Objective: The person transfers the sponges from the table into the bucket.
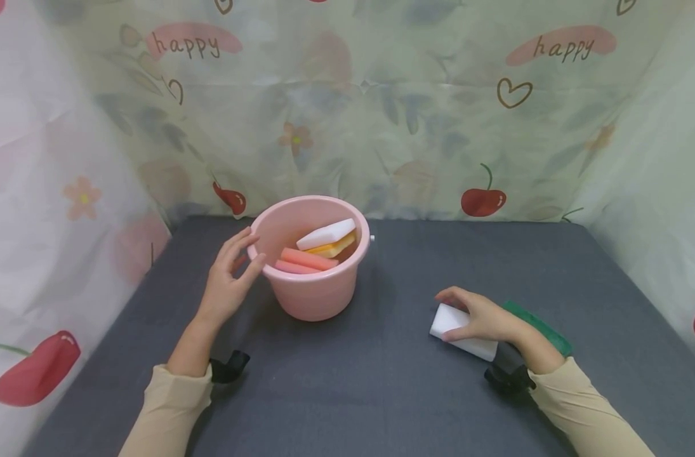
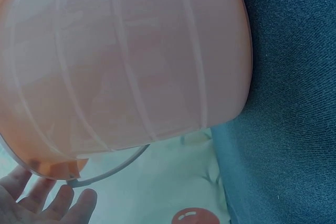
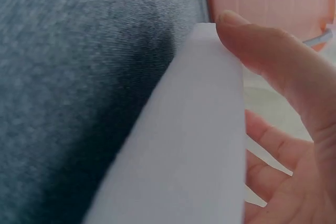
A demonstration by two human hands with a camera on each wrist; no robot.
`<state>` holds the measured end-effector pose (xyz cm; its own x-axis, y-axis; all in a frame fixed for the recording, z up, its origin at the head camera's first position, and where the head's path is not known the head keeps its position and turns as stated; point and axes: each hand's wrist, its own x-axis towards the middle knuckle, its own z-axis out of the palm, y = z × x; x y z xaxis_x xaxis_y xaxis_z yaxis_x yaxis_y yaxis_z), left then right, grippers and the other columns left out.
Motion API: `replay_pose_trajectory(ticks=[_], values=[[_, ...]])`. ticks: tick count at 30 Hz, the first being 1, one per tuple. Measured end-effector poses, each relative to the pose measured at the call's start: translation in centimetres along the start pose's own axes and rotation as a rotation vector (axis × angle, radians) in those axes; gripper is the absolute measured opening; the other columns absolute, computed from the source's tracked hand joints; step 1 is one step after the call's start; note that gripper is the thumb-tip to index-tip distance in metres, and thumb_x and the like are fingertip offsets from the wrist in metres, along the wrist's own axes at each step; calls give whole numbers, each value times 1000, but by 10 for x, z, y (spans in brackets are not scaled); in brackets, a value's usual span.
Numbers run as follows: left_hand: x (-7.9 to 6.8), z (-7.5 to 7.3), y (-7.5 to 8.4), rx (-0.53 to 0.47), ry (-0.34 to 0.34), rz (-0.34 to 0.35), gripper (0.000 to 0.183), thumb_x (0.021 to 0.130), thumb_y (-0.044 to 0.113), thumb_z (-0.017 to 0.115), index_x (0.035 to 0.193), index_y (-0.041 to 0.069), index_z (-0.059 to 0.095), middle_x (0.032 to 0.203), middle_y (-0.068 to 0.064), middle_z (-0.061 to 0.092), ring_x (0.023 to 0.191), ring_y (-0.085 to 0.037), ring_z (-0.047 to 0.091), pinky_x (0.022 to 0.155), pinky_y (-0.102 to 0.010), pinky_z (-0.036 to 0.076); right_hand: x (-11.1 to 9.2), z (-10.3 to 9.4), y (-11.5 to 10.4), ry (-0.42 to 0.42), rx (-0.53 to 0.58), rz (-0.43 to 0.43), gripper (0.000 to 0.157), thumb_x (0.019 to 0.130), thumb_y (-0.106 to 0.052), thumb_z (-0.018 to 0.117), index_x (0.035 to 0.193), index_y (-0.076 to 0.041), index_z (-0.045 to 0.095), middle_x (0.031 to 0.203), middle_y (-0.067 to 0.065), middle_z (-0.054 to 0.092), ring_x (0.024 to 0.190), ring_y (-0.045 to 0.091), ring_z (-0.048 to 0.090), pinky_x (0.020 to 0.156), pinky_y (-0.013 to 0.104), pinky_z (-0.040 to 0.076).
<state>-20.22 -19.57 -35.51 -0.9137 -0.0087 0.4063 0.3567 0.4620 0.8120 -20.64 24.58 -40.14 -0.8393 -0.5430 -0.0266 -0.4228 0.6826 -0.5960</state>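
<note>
My right hand [image 1: 484,316] holds a white sponge block [image 1: 477,346] between thumb and fingers, low over the dark cloth. In the right wrist view the thumb presses near one end of the white block [image 3: 184,145]. A green scouring pad [image 1: 538,327] lies partly hidden behind that hand and wrist. At the left side of the pink bucket [image 1: 313,298], my left hand [image 1: 224,285] touches the rim with loosely extended fingers [image 2: 60,200]. Inside the bucket are a white sponge [image 1: 326,234], a yellow one [image 1: 341,245] beneath it, and two pinkish-orange pieces [image 1: 308,258].
A dark grey cloth [image 1: 347,400] covers the table. Patterned curtains [image 1: 381,127] stand behind and on both sides. A grey handle [image 2: 113,170] hangs from the bucket's rim. Each wrist wears a black device [image 1: 228,367].
</note>
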Motion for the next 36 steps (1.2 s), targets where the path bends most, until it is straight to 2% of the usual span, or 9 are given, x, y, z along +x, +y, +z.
replay_pose_trajectory(ticks=[4, 10, 13, 20, 27, 36], values=[[0, 0, 0, -4, 1, 2, 44, 90, 18, 60, 131, 4, 51, 148, -11, 36, 139, -28, 31, 110, -53, 33, 2, -2, -2, 28, -6, -3, 63, 74, -32, 78, 123, -2, 51, 122, 13, 59, 107, 26, 56, 89, 41, 47], [0, 0, 0, -10, 4, 8, 44, 90, 17, 61, 131, 4, 51, 148, -11, 37, 138, -27, 31, 110, -52, 33, 6, -6, -6, 72, -4, -41, 56, 76, -29, 76, 121, -4, 54, 115, 10, 62, 95, 18, 56, 77, 26, 48], [0, 0, 0, -10, 5, 8, 44, 90, 17, 61, 130, 4, 51, 148, -11, 37, 138, -27, 31, 110, -53, 33, 8, -9, -9, 89, 7, -50, 53, 77, -27, 76, 120, -6, 54, 113, 9, 63, 93, 17, 56, 73, 23, 47], [0, 0, -1, -4, 8, 11, 44, 90, 18, 60, 131, 5, 51, 148, -10, 36, 139, -27, 31, 110, -53, 33, 15, -17, -19, 108, -2, -47, 50, 78, -28, 74, 120, -9, 54, 112, 8, 62, 94, 19, 56, 75, 26, 47], [0, 1, -1, -11, 11, 10, 44, 90, 17, 60, 131, 5, 51, 148, -10, 37, 138, -26, 31, 110, -52, 33, 22, -26, -29, 135, -6, -40, 51, 79, -28, 74, 122, -10, 53, 114, 8, 61, 98, 21, 56, 82, 35, 48], [0, 1, -2, -10, 5, 10, 44, 90, 17, 61, 131, 5, 51, 148, -10, 36, 139, -27, 31, 110, -54, 32, 29, -44, -44, 196, 15, -38, 59, 77, -24, 76, 127, -8, 49, 118, 8, 58, 104, 22, 55, 91, 44, 48]])
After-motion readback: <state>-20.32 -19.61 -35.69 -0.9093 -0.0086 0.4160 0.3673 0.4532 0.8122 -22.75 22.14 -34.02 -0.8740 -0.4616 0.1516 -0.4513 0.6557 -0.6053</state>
